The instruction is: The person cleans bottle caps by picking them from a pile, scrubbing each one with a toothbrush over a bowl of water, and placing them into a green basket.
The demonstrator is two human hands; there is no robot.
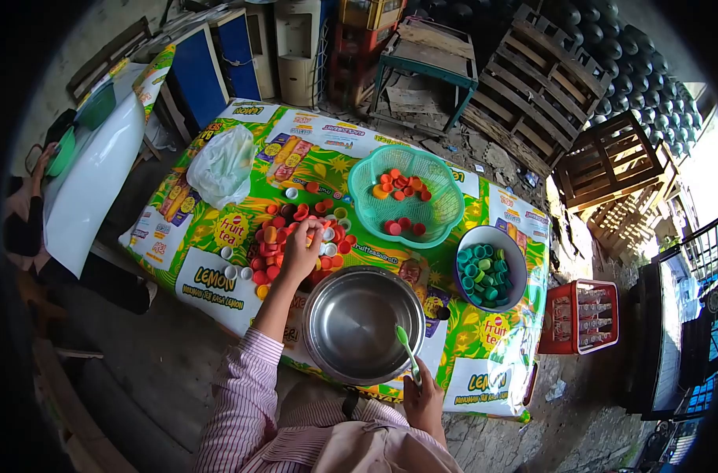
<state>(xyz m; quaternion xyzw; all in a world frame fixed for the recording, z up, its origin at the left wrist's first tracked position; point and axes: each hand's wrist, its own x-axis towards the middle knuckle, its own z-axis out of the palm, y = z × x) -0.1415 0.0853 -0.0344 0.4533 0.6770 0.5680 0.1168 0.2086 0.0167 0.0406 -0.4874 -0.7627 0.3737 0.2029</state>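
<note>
My left hand (300, 251) reaches over a heap of red, orange and white bottle caps (269, 258), its fingers curled together at the fingertips. Whatever they pinch is hidden among the caps. In my right hand (424, 398) is a green and white toothbrush (409, 352), held by the handle with its head up over the rim of a steel bowl (362, 315). The bowl stands in front of me and shows a bare, shiny inside. Beyond it, a mint-green plastic basket (359, 206) has several red and orange caps in it.
A white bowl (523, 272) of green caps stands at the right. A crumpled clear plastic bag (221, 165) lies far left on the printed tablecloth (205, 288). A red crate (560, 317) is on the floor at right. Another person's hand (42, 160) shows far left.
</note>
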